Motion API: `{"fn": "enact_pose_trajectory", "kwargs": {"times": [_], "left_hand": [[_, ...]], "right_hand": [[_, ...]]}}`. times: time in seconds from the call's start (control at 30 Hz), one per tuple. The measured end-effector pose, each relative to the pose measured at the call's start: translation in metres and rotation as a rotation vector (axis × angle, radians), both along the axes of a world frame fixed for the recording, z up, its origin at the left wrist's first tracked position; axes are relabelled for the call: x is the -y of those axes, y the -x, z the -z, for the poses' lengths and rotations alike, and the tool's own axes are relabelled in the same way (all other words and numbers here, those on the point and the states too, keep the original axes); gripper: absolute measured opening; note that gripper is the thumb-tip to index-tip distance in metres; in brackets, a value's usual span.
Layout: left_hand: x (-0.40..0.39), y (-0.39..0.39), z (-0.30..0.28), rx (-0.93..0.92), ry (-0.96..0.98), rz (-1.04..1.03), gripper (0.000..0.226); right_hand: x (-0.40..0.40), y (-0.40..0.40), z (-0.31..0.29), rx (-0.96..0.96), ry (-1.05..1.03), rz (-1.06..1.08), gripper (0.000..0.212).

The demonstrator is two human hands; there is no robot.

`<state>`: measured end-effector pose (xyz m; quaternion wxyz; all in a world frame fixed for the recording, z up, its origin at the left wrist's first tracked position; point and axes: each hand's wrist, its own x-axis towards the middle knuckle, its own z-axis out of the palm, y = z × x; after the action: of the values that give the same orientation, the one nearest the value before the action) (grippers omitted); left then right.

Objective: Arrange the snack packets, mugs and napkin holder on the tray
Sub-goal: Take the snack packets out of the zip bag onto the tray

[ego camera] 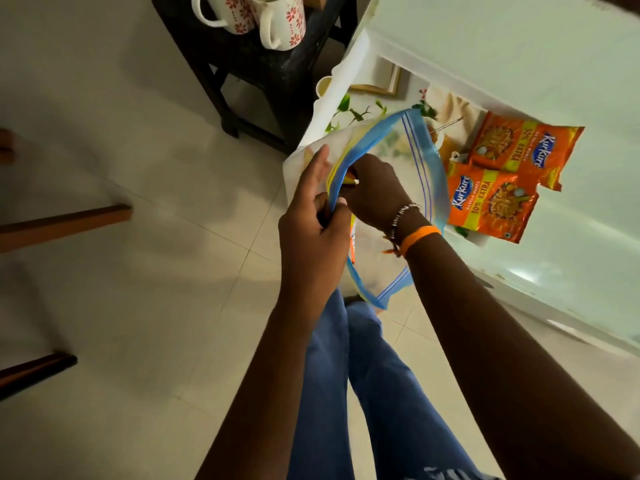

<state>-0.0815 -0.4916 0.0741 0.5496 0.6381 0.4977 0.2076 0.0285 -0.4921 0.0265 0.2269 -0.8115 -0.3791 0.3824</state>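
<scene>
A clear zip bag (420,157) with a blue and yellow seal hangs open in front of me. My left hand (313,223) pinches its rim at the near side. My right hand (375,192) is sunk inside the bag's mouth, fingers closed around an orange packet that is mostly hidden. Two orange Kurkure snack packets (498,181) lie side by side on a printed white tray (367,105) at the table's edge. Two white mugs with red flowers (263,19) stand on a dark stool at the top. No napkin holder shows.
The pale table (519,50) fills the upper right. A dark stool (263,74) stands beside it on the tiled floor. Wooden chair legs (65,223) reach in from the left. My jeans-clad legs (363,393) are below the bag.
</scene>
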Motion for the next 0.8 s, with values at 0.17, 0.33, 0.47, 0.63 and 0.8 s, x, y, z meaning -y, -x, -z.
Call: {"fn": "enact_pose_trajectory", "kwargs": {"times": [0.17, 0.33, 0.47, 0.63, 0.8], "left_hand": [[0.0, -0.029, 0.001, -0.076, 0.031, 0.055, 0.057], [0.002, -0.065, 0.004, -0.198, -0.027, 0.183, 0.058], [0.003, -0.089, 0.013, -0.273, -0.062, 0.216, 0.062], [0.006, -0.107, 0.018, -0.325, -0.064, 0.238, 0.063], [0.009, -0.116, 0.02, -0.331, -0.054, 0.252, 0.071]], "right_hand": [[0.049, -0.053, -0.031, -0.264, -0.153, 0.353, 0.022], [0.098, -0.101, -0.048, -0.518, -0.38, 0.784, 0.036], [0.117, -0.14, -0.052, -0.45, -0.493, 0.89, 0.023], [0.106, -0.183, -0.022, -0.245, -0.488, 0.926, 0.027], [0.057, -0.207, 0.038, -0.261, -0.355, 0.85, 0.033]]}}
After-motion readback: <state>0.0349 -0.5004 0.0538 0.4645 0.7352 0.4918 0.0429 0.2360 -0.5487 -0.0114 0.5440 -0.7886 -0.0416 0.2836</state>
